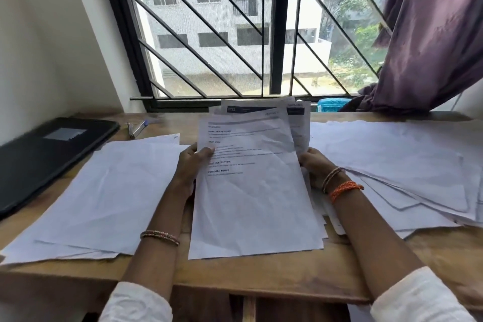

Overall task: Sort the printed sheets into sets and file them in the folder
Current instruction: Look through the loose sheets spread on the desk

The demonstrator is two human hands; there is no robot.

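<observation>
Both hands, left (192, 162) and right (315, 165), pinch the floppy, creased sheets (251, 191) by their side edges, near the desk (235, 274) front edge; light stuff, slides apart easily

Creased printed sheets (251, 178) fanned upright mid-desk; blank-side piles left (104, 191) and right (405, 165); black folder (44, 154) closed far left

I hold a bundle of printed sheets (251, 191) upright over the middle of the desk (287, 277), my left hand (189, 165) at its left edge and my right hand (315, 167) at its right. One pile of sheets (109, 198) lies left of it, another pile (407, 165) right. The folder (44, 154) lies at the far left, a stapler (136, 128) just behind the left pile.
</observation>
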